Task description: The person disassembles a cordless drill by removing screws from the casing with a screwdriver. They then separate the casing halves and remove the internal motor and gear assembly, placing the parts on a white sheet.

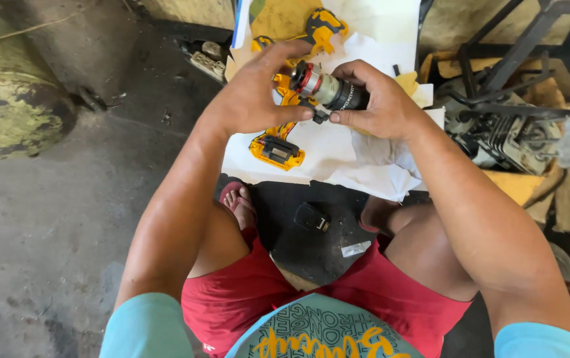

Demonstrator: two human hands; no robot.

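two hands (258, 99) (381, 106) | hold motor (328, 89); above white paper (338, 159) edge

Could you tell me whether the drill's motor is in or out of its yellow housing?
Out: both hands hold the motor above the open yellow housing.

Yellow-and-black drill housing (276, 147) on white paper (364, 169) — silver motor (325, 88) with red ring, black end.

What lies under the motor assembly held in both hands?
Under the silver-and-black cylindrical motor assembly lie a yellow plastic drill housing half and white paper sheet. The left hand and right hand cover part of the housing.
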